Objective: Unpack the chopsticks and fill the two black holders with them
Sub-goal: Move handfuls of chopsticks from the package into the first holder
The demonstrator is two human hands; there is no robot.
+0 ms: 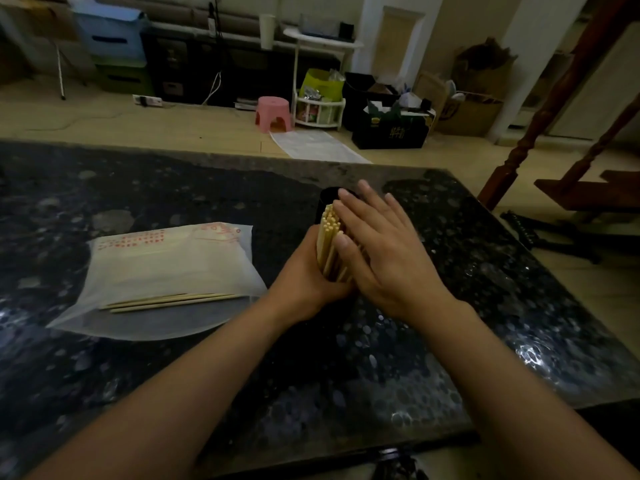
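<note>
Head view: dark speckled table (138, 188) fills the lower frame; its far edge runs across mid-frame and its right edge slants toward the near right corner. Bare tabletop lies open right of the bundle (329, 242) and between the bundle and the near edge. One translucent bag (166, 268) lies flat left of the bundle, well apart from it, with a few loose chopsticks (173, 301) (count unclear) in its near end. Left hand (306, 275) is wrapped closed around the bundle's lower part, holding it upright. Right hand (381, 251) lies flat, fingers extended, against the bundle's right side. One black holder (325, 204) visible, just behind the bundle, mostly hidden by it. Bundle count too dense to tell.
</note>
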